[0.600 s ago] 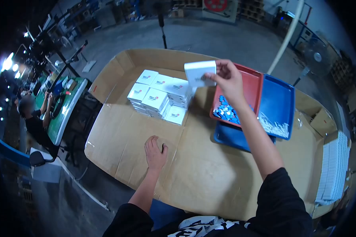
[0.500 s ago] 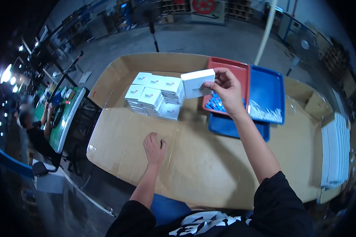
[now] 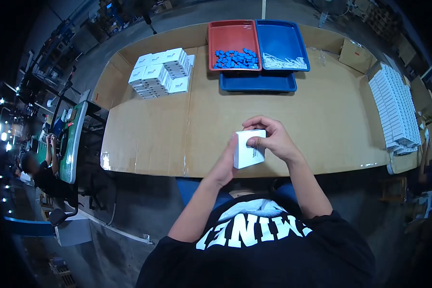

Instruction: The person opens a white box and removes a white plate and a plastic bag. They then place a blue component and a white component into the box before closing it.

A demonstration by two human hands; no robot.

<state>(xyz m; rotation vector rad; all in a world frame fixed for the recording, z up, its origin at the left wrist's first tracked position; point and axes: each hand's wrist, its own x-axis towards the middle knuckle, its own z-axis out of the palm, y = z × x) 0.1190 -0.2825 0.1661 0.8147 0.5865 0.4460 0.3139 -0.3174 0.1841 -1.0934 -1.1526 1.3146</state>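
A small flat white box [image 3: 247, 156] with dark print is held up before my body, above the near edge of the cardboard-covered table. My right hand [image 3: 277, 139] grips it from the right, thumb on the printed face and fingers round the top and back. Against its left side rests my left hand [image 3: 224, 163], closed about the edge; its fingertips are partly hidden by the box. Further off at the left stands a stack of similar white boxes [image 3: 156, 77].
Behind are a red tray [image 3: 233, 36] with small blue pieces, a blue tray [image 3: 281, 38] with white pieces, and another blue tray [image 3: 257, 82] partly under them. Many white boxes [image 3: 393, 108] line the right side. A person [image 3: 45, 175] sits at a green table [image 3: 72, 144] on the left.
My right hand has brought the white box from beside the stack down towards my body. My left hand has come off the table and met the box. The view has tilted down.
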